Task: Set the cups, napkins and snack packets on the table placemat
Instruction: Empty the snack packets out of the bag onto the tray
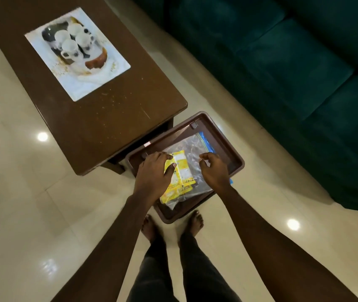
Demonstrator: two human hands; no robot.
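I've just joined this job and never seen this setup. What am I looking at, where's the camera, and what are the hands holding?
There is no machine: a person works with bare hands, and the single picture comes from a camera worn on their head, looking down. On the brown table lies a placemat with four white cups on it. Lower, by the table's corner, a brown tray holds a clear bag and yellow snack packets. The left hand grips the packets. The right hand is curled over the bag; whether it pinches it is unclear.

Left hand pinches snack packets on tray.
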